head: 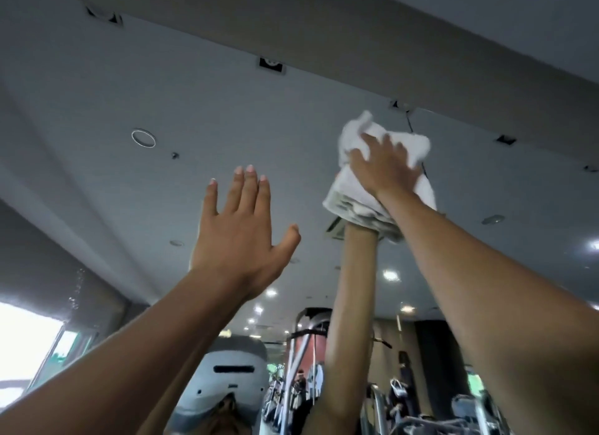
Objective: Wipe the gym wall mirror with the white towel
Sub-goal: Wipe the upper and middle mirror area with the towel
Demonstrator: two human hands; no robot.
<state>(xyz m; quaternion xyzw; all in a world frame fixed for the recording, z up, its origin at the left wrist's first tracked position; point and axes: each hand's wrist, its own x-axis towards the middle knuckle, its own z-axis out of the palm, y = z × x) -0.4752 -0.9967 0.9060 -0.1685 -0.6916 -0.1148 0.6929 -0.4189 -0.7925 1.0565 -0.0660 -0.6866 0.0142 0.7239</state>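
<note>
I look up at the gym wall mirror (pixel 155 188), which reflects the grey ceiling. My right hand (pixel 384 169) is raised high and presses the bunched white towel (pixel 350 136) flat against the glass, just under the mirror's top edge. Its fingers are spread over the cloth. The towel's lower folds hang below my wrist, over my arm's reflection. My left hand (pixel 240 233) is raised to the left of the towel, fingers straight and together, thumb out, palm toward the glass, holding nothing.
The mirror's top edge (pixel 272 67) runs diagonally where it meets the ceiling, cutting across light fittings. Low in the mirror I see reflected gym machines (pixel 304 353), ceiling lights, a person in the distance (pixel 405 373) and a bright window (pixel 29 344) at the left.
</note>
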